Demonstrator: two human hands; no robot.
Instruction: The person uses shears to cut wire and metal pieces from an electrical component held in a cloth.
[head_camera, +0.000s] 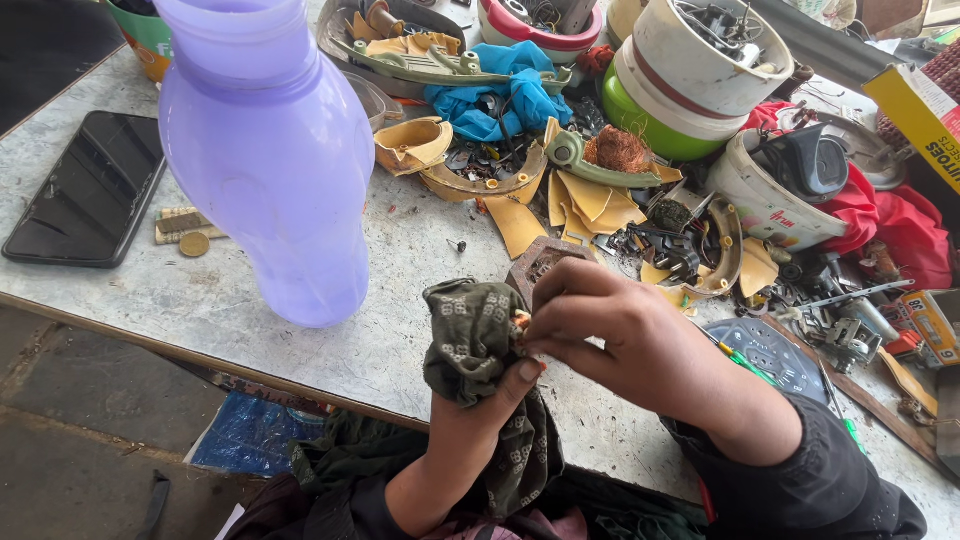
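Seen from above, a person's two hands work at the near edge of a cluttered desk (300, 330). The left hand (480, 420) has its grip closed around a bunched dark green cloth (475, 335), thumb pressed up against it. The right hand (610, 320) comes in from the right, fingertips pinched closed on a small part at the cloth's edge; the part is mostly hidden, so its kind cannot be told. Cloth and part sit just above the desk edge, in front of a brown grid-shaped piece (540, 262).

Risks, as a judgement: the small part is held over the edge, so a slip of the pinch could drop it to the floor or into the lap. The tall bottle (265, 160) stands close to the left of the hands; an elbow or a tug of the cloth could tip it. A loose screw (458, 244) lies near enough to be swept off.

Counts: one lilac plastic bottle, one black phone (90, 195) lying flat at the far left, one coin (194, 244) beside it, one blue cloth (500, 95), one red cloth (890, 220), one green bowl (650, 125) with white tubs stacked in it. Broken yellow shards (590, 200) are many, and overlap too much to count.
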